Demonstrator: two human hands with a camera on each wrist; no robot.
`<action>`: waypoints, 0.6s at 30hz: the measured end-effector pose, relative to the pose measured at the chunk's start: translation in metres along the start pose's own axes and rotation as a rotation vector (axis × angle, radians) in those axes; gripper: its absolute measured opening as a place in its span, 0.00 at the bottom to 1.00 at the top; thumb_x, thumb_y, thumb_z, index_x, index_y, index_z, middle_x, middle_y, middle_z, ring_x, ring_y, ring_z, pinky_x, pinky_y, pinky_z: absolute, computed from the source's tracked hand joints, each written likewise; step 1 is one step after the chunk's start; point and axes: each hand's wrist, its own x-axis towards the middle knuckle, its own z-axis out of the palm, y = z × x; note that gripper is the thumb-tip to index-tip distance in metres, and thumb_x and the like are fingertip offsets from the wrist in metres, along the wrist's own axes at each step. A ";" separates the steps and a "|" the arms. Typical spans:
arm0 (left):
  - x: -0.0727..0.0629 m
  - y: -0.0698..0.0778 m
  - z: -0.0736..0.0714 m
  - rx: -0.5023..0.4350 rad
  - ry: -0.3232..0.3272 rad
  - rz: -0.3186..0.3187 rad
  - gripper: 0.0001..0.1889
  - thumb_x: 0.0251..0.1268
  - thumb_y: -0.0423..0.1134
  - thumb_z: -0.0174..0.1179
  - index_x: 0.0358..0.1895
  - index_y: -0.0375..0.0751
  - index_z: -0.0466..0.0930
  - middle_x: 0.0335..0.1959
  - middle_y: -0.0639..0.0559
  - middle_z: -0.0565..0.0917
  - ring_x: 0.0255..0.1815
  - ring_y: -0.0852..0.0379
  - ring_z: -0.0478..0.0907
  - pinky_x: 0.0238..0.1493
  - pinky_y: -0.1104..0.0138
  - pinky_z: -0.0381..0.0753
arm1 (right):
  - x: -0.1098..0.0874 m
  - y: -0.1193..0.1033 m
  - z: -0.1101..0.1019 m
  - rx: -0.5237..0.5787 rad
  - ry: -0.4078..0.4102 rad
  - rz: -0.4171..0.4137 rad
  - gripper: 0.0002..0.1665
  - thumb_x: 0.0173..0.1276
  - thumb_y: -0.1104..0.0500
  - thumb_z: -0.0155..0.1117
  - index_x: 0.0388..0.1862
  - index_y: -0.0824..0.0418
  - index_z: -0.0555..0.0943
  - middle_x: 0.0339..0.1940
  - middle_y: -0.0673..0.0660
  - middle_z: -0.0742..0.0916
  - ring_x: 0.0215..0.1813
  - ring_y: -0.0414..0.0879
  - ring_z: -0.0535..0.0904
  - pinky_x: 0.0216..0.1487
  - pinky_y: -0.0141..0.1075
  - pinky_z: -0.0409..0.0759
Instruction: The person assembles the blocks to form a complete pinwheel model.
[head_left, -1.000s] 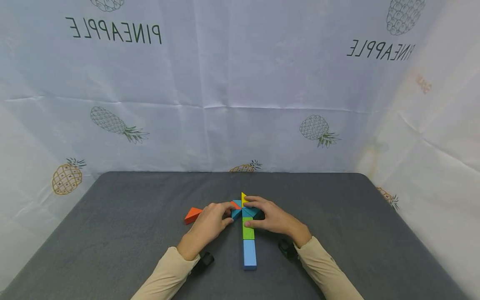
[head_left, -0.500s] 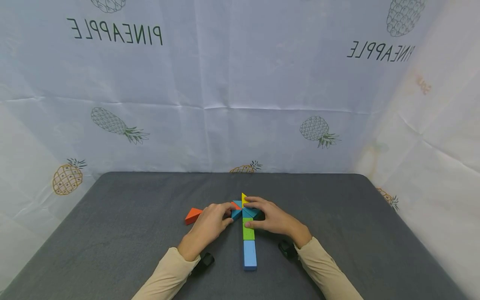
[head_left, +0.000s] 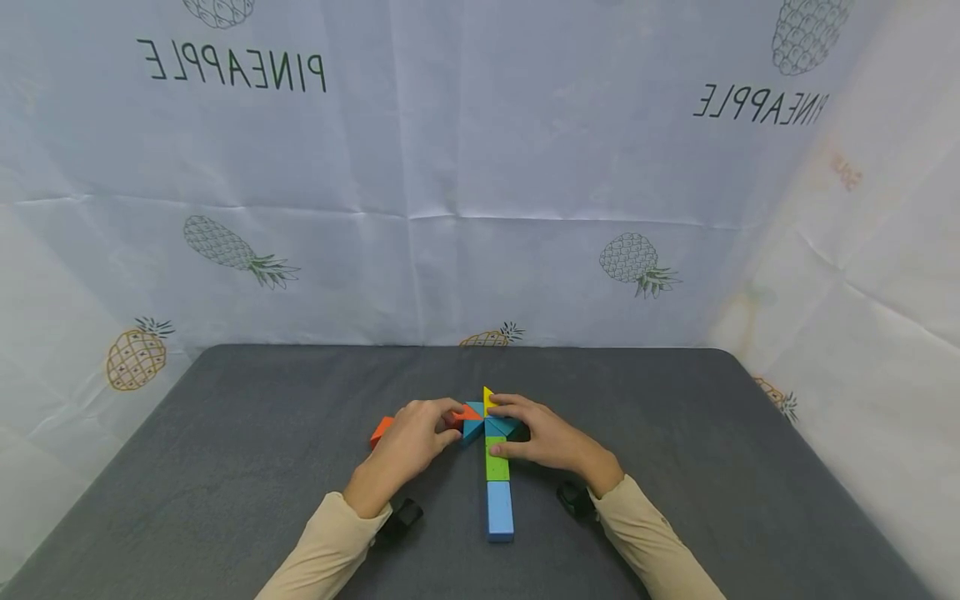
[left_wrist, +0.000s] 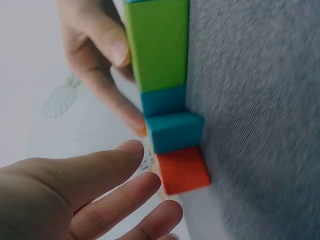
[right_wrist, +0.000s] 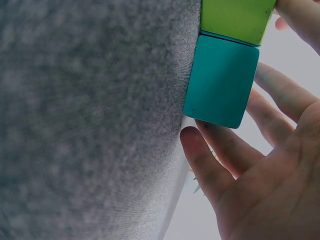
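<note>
Wooden blocks form a figure: a light blue block point(head_left: 499, 510) and green block point(head_left: 498, 468) make an upright column in the head view, with blue triangles point(head_left: 504, 426), a yellow triangle point(head_left: 487, 402) and an orange triangle point(head_left: 469, 412) above. My left hand point(head_left: 407, 439) is beside the orange triangle; in the left wrist view its loosely extended fingers stand just apart from the red-orange face point(left_wrist: 183, 171). My right hand point(head_left: 553, 435) rests its thumb on the green block and a fingertip at the yellow triangle. Its other fingers lie about a teal block point(right_wrist: 220, 82).
Another orange block point(head_left: 380, 431) lies left of the figure, partly hidden by my left hand. The dark grey table point(head_left: 675, 417) extends around the blocks. A pineapple-printed cloth point(head_left: 450, 167) hangs behind its far edge.
My left hand has drawn back slightly to the left, uncovering more of the orange triangle and covering more of the far-left orange block. My right hand keeps its place.
</note>
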 end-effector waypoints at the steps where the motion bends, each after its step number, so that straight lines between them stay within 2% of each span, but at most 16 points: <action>1: 0.000 0.000 -0.002 -0.012 -0.007 -0.017 0.17 0.59 0.33 0.70 0.53 0.41 0.84 0.37 0.50 0.88 0.27 0.61 0.77 0.27 0.69 0.75 | 0.000 0.000 0.000 -0.001 0.002 0.000 0.40 0.68 0.42 0.65 0.73 0.60 0.70 0.78 0.59 0.67 0.78 0.60 0.61 0.71 0.60 0.66; 4: 0.000 -0.002 -0.010 -0.031 -0.024 -0.057 0.16 0.59 0.32 0.69 0.52 0.42 0.85 0.41 0.50 0.88 0.33 0.59 0.80 0.30 0.68 0.77 | 0.000 -0.001 0.000 0.004 0.003 0.002 0.40 0.68 0.42 0.66 0.73 0.60 0.70 0.78 0.59 0.67 0.78 0.60 0.61 0.72 0.60 0.66; 11: -0.001 -0.011 -0.029 -0.026 -0.057 -0.119 0.15 0.60 0.33 0.69 0.51 0.43 0.85 0.48 0.49 0.87 0.47 0.50 0.82 0.44 0.59 0.83 | 0.001 -0.001 0.000 0.011 0.001 0.026 0.40 0.68 0.42 0.66 0.73 0.59 0.70 0.78 0.58 0.67 0.78 0.60 0.60 0.72 0.61 0.65; 18: -0.003 -0.023 -0.045 -0.027 -0.088 -0.147 0.17 0.61 0.33 0.68 0.54 0.42 0.84 0.50 0.45 0.85 0.42 0.52 0.82 0.40 0.61 0.82 | 0.001 -0.001 -0.001 0.013 0.001 0.032 0.40 0.68 0.43 0.66 0.73 0.60 0.69 0.78 0.59 0.67 0.78 0.60 0.60 0.71 0.61 0.65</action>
